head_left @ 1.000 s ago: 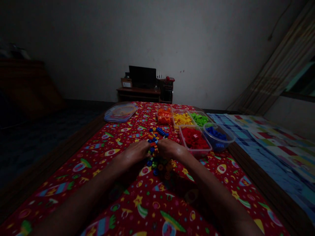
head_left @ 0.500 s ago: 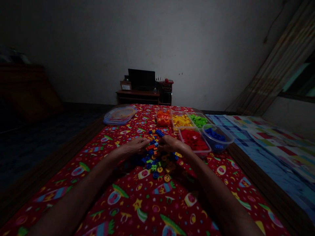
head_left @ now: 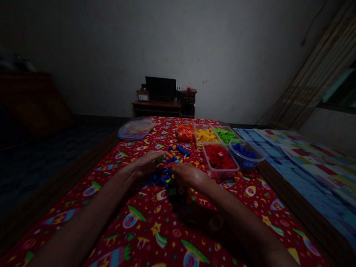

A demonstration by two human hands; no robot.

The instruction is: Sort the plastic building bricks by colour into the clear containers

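Observation:
A loose pile of mixed toy bricks (head_left: 168,174) lies on the tablecloth between my hands. My left hand (head_left: 148,163) is at the pile's left side, its fingers curled around a green toy brick (head_left: 160,158); whether there is more than one is hard to see in the dim light. Over the right part of the pile, my right hand (head_left: 189,175) has its fingers pinched together and pointing down among the bricks. What those fingers hold, if anything, is hidden. A long blue brick (head_left: 181,150) lies just beyond them.
Beyond my right hand stand tubs of red (head_left: 221,157), blue (head_left: 246,152), yellow (head_left: 206,136), green (head_left: 224,135) and orange bricks (head_left: 185,132). Stacked clear lids (head_left: 136,129) lie at the far left of the red patterned tablecloth (head_left: 155,231).
My right hand has come nearer to me and lower over the pile, uncovering the long blue brick. My left hand has turned and moved slightly left; green now shows at its fingers.

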